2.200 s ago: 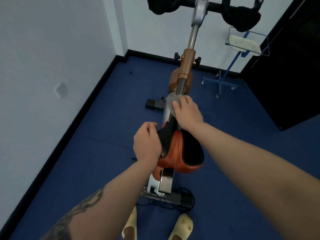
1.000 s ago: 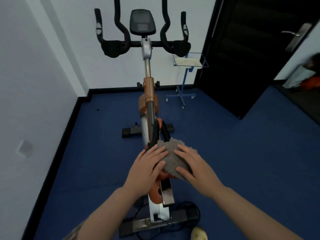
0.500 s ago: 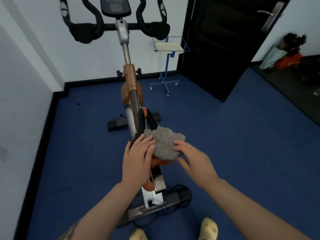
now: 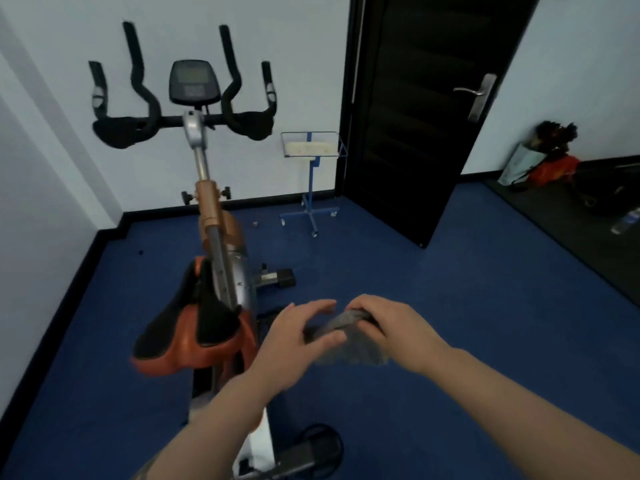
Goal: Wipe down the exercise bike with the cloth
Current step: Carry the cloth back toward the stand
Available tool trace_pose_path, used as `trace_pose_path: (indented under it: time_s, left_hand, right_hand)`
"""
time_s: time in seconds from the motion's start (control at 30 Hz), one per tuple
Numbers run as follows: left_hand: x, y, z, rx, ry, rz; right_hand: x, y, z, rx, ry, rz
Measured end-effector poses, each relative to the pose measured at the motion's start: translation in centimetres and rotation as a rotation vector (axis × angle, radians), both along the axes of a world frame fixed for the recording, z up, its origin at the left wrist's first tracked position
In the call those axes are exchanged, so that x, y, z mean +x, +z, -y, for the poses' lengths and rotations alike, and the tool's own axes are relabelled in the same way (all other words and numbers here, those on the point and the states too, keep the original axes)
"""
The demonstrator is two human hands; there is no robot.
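While the exercise bike [image 4: 221, 271] stands near the left wall, the blue floor [image 4: 467, 306] to its right is open up to the dark door [image 4: 426, 109]. Both hands hold the grey cloth [image 4: 346, 341] in the air, to the right of the saddle [image 4: 194, 327] and apart from it. The right hand [image 4: 391, 327] grips its top edge with curled fingers; the left hand [image 4: 294, 341] pinches its left side between thumb and fingers. The cloth is blurred. The bike's base is cut off below.
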State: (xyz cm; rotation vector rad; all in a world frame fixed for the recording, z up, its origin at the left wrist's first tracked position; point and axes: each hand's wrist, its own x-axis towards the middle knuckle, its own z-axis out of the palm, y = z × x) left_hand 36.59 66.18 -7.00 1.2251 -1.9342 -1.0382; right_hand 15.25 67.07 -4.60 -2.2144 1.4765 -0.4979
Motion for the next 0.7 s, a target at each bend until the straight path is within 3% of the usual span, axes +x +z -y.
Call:
trace_pose_path:
  time_s: [0.1,0.3,0.43,0.57,0.7]
  left_hand:
    - [-6.3,-0.1,0.4,-0.010,-0.090,0.090]
    - [-13.9,-0.8,0.2,-0.058,0.060,0.027]
    - [-16.4,-1.1,1.7,0.000,0.007,0.107]
    - [-16.6,-1.8,5.1,0.068,-0.074,0.344]
    - [-18.5,-2.2,10.4,0.079,0.009,0.350]
  right_hand:
    - [-5.7,1.1,0.1,0.024,-0.012,0.015]
    - [-14.6,1.7,-0.5,0.259,0.001,0.161]
    - [-18.2,1.3,1.0,0.226,-0.096,0.276]
    - [-20.2,0.5,4.1,0.138,-0.173,0.100]
    - [-21.6,-1.2,8.2,0.132,-0.222,-0.151]
